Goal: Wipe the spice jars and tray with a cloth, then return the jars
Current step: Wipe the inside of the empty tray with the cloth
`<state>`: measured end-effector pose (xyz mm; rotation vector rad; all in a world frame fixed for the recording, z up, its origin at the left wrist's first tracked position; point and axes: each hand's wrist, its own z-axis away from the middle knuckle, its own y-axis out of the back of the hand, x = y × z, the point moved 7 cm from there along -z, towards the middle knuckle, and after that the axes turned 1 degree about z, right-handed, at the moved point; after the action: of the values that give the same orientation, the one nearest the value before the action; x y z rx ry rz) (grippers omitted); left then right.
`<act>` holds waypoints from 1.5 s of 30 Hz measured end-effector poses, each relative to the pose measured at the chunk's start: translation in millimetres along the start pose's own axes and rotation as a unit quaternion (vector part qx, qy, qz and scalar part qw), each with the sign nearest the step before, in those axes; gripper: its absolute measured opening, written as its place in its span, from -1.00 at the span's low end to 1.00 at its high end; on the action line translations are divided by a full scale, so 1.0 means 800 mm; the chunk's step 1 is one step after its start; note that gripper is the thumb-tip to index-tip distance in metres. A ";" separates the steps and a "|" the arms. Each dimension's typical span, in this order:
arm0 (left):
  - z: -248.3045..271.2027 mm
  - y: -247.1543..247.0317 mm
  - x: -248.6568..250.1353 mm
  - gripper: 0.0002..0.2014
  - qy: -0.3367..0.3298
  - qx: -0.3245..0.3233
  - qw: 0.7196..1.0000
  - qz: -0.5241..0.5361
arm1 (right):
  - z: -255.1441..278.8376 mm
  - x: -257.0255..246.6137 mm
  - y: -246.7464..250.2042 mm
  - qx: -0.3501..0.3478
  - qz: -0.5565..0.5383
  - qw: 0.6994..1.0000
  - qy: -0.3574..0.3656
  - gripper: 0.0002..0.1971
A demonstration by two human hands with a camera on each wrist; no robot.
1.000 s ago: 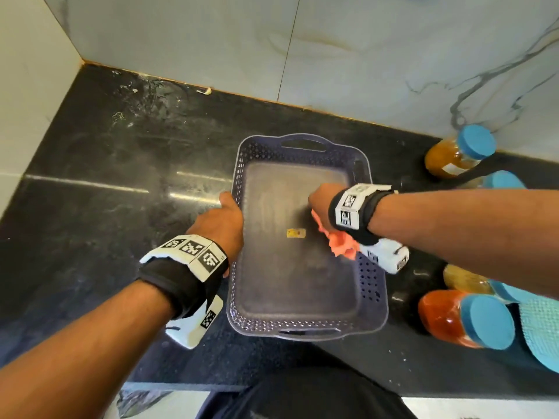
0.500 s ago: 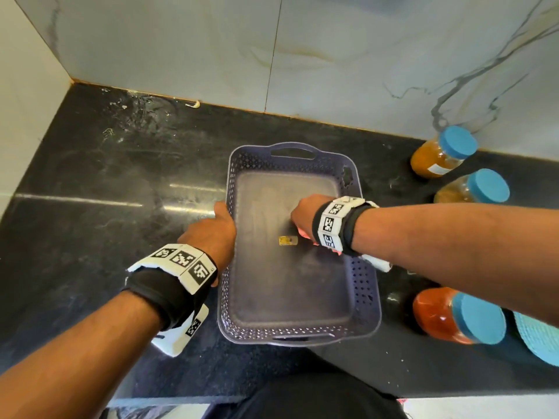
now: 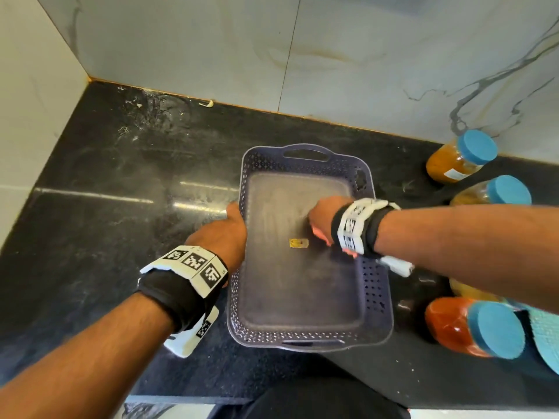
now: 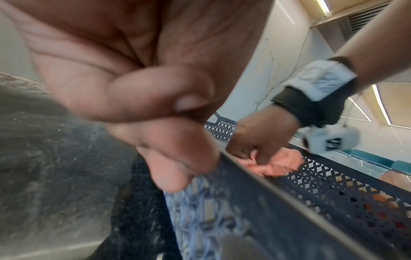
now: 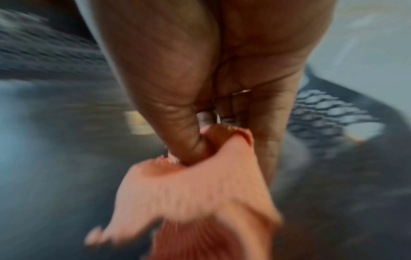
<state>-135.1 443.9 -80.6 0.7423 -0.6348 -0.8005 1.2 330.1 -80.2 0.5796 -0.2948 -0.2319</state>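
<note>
A grey perforated tray (image 3: 375,285) lies on the black counter, holding no jars, a small yellow sticker (image 3: 299,243) on its floor. My left hand (image 3: 225,228) grips the tray's left rim (image 4: 255,174), fingers curled against the wall. My right hand (image 3: 322,214) is inside the tray, holding an orange cloth (image 5: 189,190) bunched under the palm against the floor; only a sliver of the cloth (image 3: 320,235) shows in the head view. Spice jars with blue lids stand on the counter to the right: an orange one (image 3: 459,160), a yellow one (image 3: 496,192) and a red one (image 3: 472,328).
The black counter (image 3: 121,207) extends left of the tray, with white smears near the back wall. Tiled walls close the back and left. Another jar is partly hidden under my right forearm. A teal textured item (image 3: 547,334) sits at the right edge. The counter's front edge runs just below the tray.
My right hand has slid the cloth from the tray's right-middle toward the far centre. The left hand has stayed on the left rim. The camera view has shifted slightly.
</note>
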 end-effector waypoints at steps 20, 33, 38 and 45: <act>-0.006 -0.007 -0.004 -0.79 0.012 0.022 0.999 0.041 | -0.034 0.060 0.027 0.148 -0.190 0.964 -0.113 -0.85; -0.005 -0.012 -0.016 -0.47 0.048 -0.012 0.997 0.057 | -0.061 -0.005 0.075 0.240 -0.232 0.942 -0.039 -0.81; -0.008 -0.013 -0.015 -0.54 0.034 -0.021 0.996 0.078 | -0.042 0.045 0.056 0.197 -0.208 0.950 -0.125 -0.89; -0.002 -0.005 -0.008 -0.80 0.019 -0.010 0.996 0.086 | -0.030 -0.081 0.114 0.236 -0.190 0.953 0.017 -0.74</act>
<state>-139.2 447.7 -86.4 0.6738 -0.6467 -0.6318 -38.9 435.0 -60.9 1.1149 -0.2013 -0.5291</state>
